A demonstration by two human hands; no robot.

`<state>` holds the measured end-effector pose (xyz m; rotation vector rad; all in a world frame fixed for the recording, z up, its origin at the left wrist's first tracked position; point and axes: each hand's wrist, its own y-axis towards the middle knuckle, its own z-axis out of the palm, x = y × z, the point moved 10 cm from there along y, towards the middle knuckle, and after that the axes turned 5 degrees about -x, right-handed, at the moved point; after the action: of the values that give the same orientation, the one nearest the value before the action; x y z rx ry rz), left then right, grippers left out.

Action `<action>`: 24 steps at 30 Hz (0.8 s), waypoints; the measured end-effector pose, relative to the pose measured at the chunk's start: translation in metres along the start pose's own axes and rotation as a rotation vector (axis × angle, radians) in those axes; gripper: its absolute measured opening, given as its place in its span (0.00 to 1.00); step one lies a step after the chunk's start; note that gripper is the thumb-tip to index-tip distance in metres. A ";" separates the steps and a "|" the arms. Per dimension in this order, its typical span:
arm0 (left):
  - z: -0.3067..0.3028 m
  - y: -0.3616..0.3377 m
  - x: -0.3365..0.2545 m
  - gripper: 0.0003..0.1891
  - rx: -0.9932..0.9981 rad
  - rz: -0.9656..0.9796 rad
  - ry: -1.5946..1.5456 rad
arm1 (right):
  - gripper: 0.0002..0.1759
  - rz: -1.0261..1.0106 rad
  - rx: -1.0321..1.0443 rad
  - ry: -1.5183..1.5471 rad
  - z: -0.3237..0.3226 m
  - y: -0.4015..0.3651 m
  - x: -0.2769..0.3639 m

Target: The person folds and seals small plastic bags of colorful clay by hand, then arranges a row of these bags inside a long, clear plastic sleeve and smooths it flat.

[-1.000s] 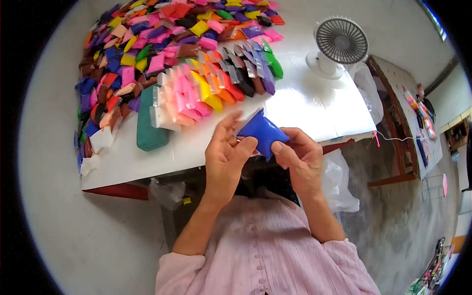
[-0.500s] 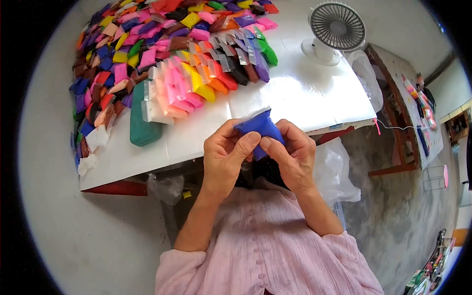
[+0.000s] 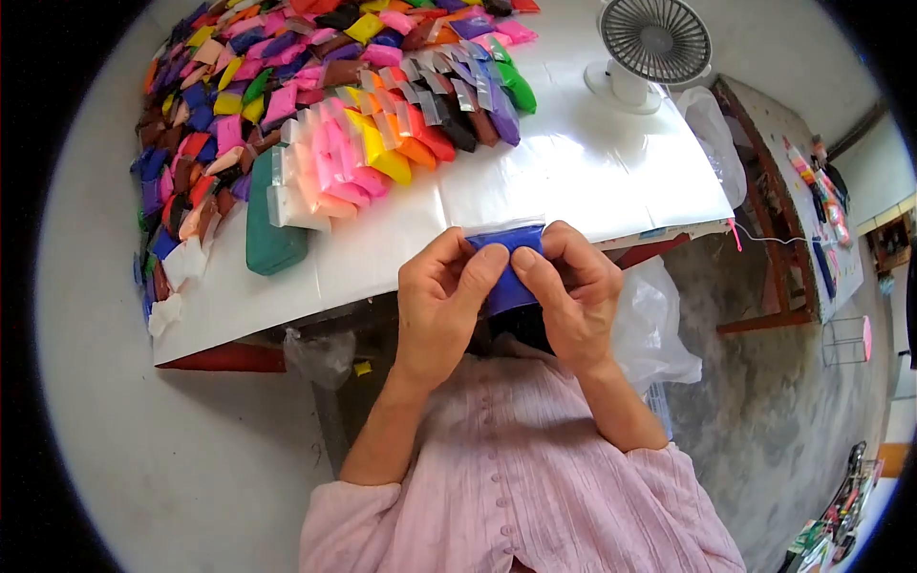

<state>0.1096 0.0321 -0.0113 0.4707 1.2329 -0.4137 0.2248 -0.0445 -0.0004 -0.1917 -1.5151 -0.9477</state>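
Note:
A small clear plastic bag filled with something blue is held up in front of my chest, just off the table's front edge. My left hand pinches its left side, with the thumb pressed on the near face. On the right side my right hand grips it the same way, and the two thumb tips are close together. The bag's clear top strip faces away from me. My curled fingers behind the bag are partly hidden.
A white-covered table bears a row of upright coloured bags leaning by a green block. Behind lies a heap of similar bags. A white fan stands at the back right. Plastic bags hang below the edge.
The blue bag has turned from tilted to nearly level and looks flatter and more spread between my hands. Both hands still hold it. The view has shifted slightly.

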 end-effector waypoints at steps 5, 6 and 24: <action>-0.007 0.006 -0.008 0.09 -0.047 0.105 0.097 | 0.13 0.178 0.088 -0.077 0.001 -0.003 -0.015; -0.005 0.007 -0.010 0.09 -0.046 0.125 0.086 | 0.14 0.230 0.109 -0.078 0.002 -0.004 -0.020; 0.002 0.008 0.010 0.10 0.011 -0.027 0.169 | 0.24 0.355 0.101 -0.006 -0.002 0.000 -0.024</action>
<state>0.1178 0.0371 -0.0194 0.5067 1.4024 -0.4106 0.2311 -0.0358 -0.0224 -0.3771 -1.4688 -0.5875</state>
